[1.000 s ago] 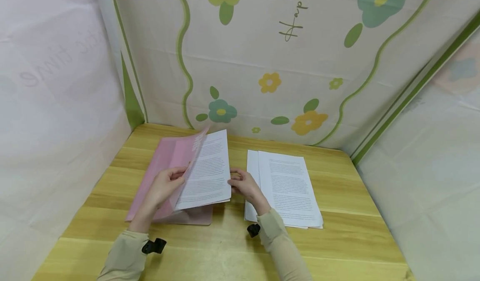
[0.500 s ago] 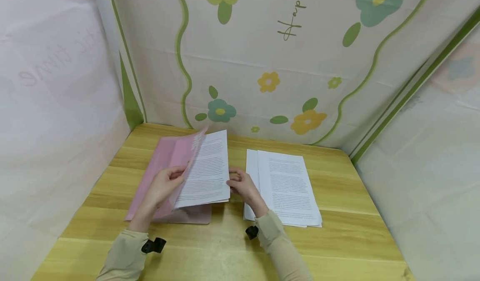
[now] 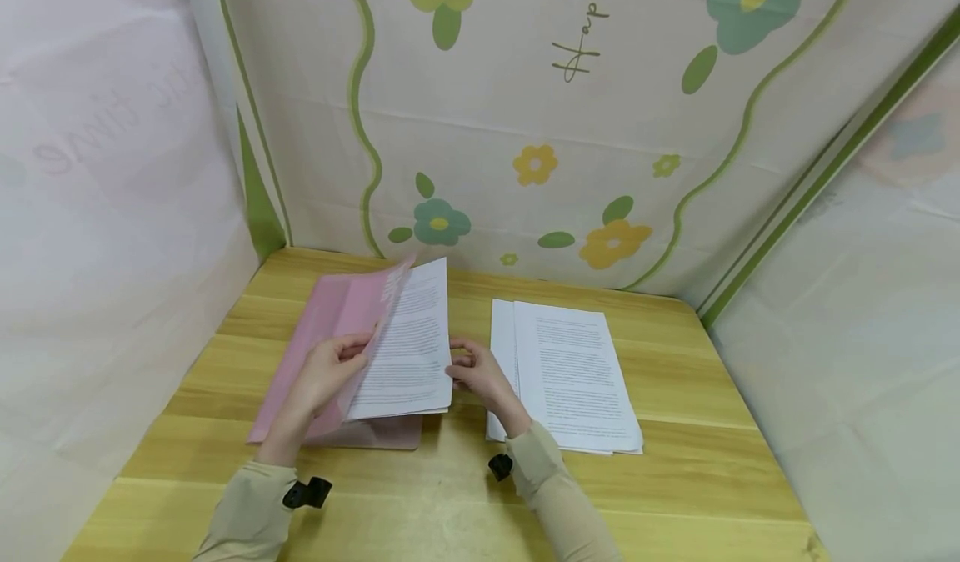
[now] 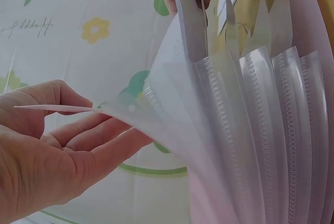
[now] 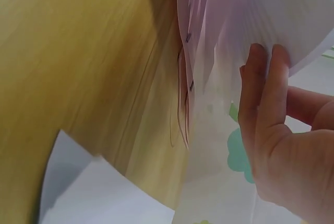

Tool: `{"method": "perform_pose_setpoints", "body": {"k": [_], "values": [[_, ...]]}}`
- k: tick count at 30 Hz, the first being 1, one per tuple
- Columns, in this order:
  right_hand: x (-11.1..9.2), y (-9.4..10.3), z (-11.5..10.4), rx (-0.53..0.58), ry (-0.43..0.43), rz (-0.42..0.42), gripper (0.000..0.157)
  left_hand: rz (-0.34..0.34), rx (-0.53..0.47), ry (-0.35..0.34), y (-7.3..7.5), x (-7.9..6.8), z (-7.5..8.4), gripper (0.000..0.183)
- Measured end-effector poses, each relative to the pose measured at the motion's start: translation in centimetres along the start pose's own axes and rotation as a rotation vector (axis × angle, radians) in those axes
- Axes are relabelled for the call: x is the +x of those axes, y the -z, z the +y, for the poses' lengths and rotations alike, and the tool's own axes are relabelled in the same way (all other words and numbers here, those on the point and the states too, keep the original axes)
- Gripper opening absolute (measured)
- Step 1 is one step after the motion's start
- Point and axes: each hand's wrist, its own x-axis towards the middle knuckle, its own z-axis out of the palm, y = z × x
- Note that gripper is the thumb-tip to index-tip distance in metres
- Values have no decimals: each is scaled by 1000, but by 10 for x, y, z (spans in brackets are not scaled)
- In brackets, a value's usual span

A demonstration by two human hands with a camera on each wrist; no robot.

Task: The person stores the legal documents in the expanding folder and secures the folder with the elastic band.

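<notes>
A pink folder lies on the left of the wooden table, its cover raised. My left hand pinches the edge of that cover between thumb and fingers. Several clear plastic pockets fan out inside the folder in the left wrist view. Printed sheets stand tilted, partly hidden behind the cover. At their right edge, my right hand holds them between thumb and fingers; the right wrist view shows fingers against the back of the paper.
Another pile of printed sheets lies to the right on the wooden table, slightly fanned. A flower-patterned cloth hangs behind the table, with more cloth at both sides.
My right hand has shifted a little left with the sheets, and less of them shows beyond the pink cover. The left hand stays in place on the cover.
</notes>
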Motion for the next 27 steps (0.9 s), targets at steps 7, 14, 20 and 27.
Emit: {"method": "perform_pose_setpoints", "body": {"k": [7, 14, 20, 27], "values": [[-1, 4, 2, -4, -11, -12, 45, -11, -27, 12, -1, -1, 2, 43], [2, 0, -1, 2, -6, -8, 44, -10, 4, 3, -1, -3, 1, 42], [6, -8, -1, 20, -2, 0, 43, 2, 28, -2, -3, -2, -2, 42], [7, -23, -3, 42, -5, -16, 47, 13, 11, -10, -5, -1, 1, 42]]}}
